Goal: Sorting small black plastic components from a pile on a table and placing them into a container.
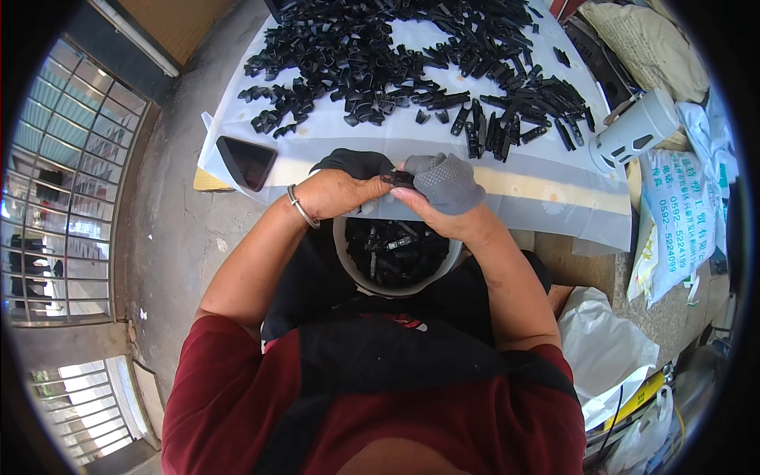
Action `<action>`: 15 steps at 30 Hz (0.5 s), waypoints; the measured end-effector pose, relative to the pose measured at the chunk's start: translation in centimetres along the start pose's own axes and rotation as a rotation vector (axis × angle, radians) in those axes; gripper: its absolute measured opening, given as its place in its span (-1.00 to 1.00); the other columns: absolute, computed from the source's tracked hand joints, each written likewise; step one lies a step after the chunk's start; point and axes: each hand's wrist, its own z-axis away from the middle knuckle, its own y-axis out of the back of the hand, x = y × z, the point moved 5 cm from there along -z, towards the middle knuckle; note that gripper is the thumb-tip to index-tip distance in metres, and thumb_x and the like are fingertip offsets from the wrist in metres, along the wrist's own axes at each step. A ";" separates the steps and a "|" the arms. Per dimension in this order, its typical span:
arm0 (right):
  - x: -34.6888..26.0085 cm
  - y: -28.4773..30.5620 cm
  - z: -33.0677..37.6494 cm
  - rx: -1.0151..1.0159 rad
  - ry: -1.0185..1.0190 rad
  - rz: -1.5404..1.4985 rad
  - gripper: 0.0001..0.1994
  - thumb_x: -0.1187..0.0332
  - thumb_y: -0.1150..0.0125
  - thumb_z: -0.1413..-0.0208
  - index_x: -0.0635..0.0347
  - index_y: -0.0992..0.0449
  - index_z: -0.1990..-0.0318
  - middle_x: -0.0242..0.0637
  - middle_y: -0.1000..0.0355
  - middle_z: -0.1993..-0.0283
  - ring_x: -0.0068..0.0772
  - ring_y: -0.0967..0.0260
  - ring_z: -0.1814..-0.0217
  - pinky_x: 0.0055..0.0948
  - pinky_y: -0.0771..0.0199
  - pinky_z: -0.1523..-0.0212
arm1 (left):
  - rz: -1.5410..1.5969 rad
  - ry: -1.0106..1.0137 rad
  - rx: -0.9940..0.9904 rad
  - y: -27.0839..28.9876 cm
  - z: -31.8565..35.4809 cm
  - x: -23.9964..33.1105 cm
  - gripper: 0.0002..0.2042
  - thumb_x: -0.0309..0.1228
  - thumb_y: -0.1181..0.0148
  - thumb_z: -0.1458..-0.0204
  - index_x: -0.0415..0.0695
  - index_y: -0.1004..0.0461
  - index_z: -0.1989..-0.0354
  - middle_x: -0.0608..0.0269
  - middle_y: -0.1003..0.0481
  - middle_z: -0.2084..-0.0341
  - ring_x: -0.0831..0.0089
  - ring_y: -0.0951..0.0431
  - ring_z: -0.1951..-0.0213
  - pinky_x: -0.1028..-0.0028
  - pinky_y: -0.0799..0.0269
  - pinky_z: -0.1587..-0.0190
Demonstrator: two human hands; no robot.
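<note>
Both hands met over the white bowl (342, 252) of black clips in the lap. The left hand (336, 192) and the right hand (447, 184), in a knobbly grey glove, were closed on one small black plastic clip (397, 178), its long axis left-right between the fingertips. Matte black plastic clips (412, 55) lay heaped far across the pale sheet (332, 138).

Both hands (396, 190) on seemingly one black clip (397, 178)
</note>
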 end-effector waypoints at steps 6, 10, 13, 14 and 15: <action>-1.7 0.2 0.7 0.187 -0.029 -0.124 -0.77 0.25 -0.20 0.06 0.19 -0.46 0.30 -0.22 -0.41 0.43 -0.19 -0.36 0.43 -0.33 -0.33 0.40 | 0.324 0.051 0.257 -3.6 0.0 -2.8 -0.66 -0.30 0.22 -0.18 -0.27 -0.34 0.02 0.28 -0.46 0.22 0.55 -0.44 0.20 0.55 -0.32 0.12; -1.2 1.0 1.7 0.103 -0.070 -0.017 -0.78 0.27 -0.16 0.00 0.22 -0.45 0.27 -0.21 -0.42 0.41 -0.19 -0.36 0.40 -0.33 -0.34 0.38 | 0.958 0.169 0.277 -5.2 -0.4 -5.4 -0.72 -0.30 0.07 -0.13 -0.26 -0.42 0.16 0.24 -0.47 0.27 0.55 -0.45 0.26 0.57 -0.35 0.19; -1.8 1.5 2.7 0.095 -0.026 0.118 -0.77 0.27 -0.16 0.01 0.25 -0.45 0.28 -0.22 -0.43 0.40 -0.19 -0.36 0.38 -0.33 -0.34 0.36 | 0.835 -0.117 0.373 -4.6 0.4 -3.6 -0.58 -0.10 0.12 -0.13 -0.27 -0.45 0.22 0.27 -0.48 0.39 0.54 -0.40 0.36 0.54 -0.33 0.27; -1.9 1.2 2.9 0.039 -0.047 0.179 -0.77 0.28 -0.17 0.01 0.25 -0.46 0.28 -0.22 -0.43 0.40 -0.19 -0.36 0.38 -0.33 -0.34 0.35 | 0.724 -0.091 0.310 -4.0 1.1 -2.6 -0.60 -0.14 0.15 -0.15 -0.28 -0.44 0.21 0.25 -0.48 0.33 0.50 -0.41 0.29 0.52 -0.32 0.18; -2.3 1.1 2.9 0.052 0.009 0.230 -0.78 0.29 -0.18 0.02 0.25 -0.47 0.29 -0.23 -0.44 0.39 -0.19 -0.36 0.37 -0.32 -0.34 0.34 | 0.675 -0.122 0.330 -3.7 1.3 -2.5 -0.60 -0.15 0.16 -0.15 -0.28 -0.44 0.21 0.24 -0.49 0.35 0.49 -0.41 0.31 0.51 -0.33 0.19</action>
